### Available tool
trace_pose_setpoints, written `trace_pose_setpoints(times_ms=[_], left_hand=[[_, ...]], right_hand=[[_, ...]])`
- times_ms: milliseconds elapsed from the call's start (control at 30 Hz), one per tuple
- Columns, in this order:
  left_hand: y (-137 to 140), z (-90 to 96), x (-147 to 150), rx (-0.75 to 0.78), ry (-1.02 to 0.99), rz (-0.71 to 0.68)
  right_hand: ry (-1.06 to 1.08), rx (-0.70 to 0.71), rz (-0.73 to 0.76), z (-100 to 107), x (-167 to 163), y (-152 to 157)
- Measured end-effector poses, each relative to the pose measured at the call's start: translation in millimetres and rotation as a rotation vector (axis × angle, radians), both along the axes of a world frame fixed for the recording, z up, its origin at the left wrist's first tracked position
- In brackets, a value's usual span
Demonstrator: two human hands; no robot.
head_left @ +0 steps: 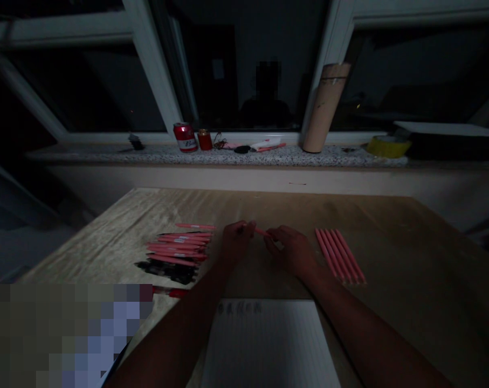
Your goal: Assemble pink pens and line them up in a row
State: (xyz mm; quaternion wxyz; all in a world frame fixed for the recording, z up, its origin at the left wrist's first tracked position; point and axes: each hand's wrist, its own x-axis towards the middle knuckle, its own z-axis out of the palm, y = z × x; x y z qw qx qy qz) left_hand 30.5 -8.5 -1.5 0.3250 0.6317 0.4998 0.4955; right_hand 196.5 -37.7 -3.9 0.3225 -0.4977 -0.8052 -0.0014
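Between my two hands, above the middle of the table, is a slim pink pen (261,232). My left hand (236,240) pinches one end of it, and the fingers of my right hand (289,247) close on the other end. To the left lies a loose pile of pink pens (177,245), with a single pink pen (195,226) just behind it. Several black pens (167,269) and a red pen (169,291) are in front of the pile. On the right, several pink pens (339,253) lie side by side in a neat row.
A lined notebook (268,345) with handwriting lies under my forearms on the table (422,302). Along the granite sill (147,156) stand a red can (185,137), a small red jar (204,140), a tall cardboard tube (326,108) and yellow tape (387,146).
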Motion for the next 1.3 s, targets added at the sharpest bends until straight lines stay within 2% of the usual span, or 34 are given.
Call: trace_pose_setpoints(times_ms=[200, 433, 600, 767, 967, 1300], left_hand=[[-6, 23.8, 8, 0.086, 0.059, -0.027], [-14, 41.0, 16, 0.183, 0.143, -0.188], [-21, 52.5, 20, 0.245, 0.227, -0.235], [-21, 52.5, 22, 0.238, 0.296, -0.222], [-18, 49.8, 20, 0.218, 0.347, -0.184], [-18, 50.9, 18, 0.190, 0.325, -0.186]], right_hand=[[-0.059, -0.002, -0.022, 3, -5, -2], [-0.072, -0.024, -0.070, 7, -6, -4], [-0.013, -0.028, -0.082, 5, -4, -5], [0.017, -0.019, -0.078, 4, -3, -5], [-0.003, -0.081, -0.087, 1, -3, -3], [0.028, -0.126, -0.097, 3, -4, -5]])
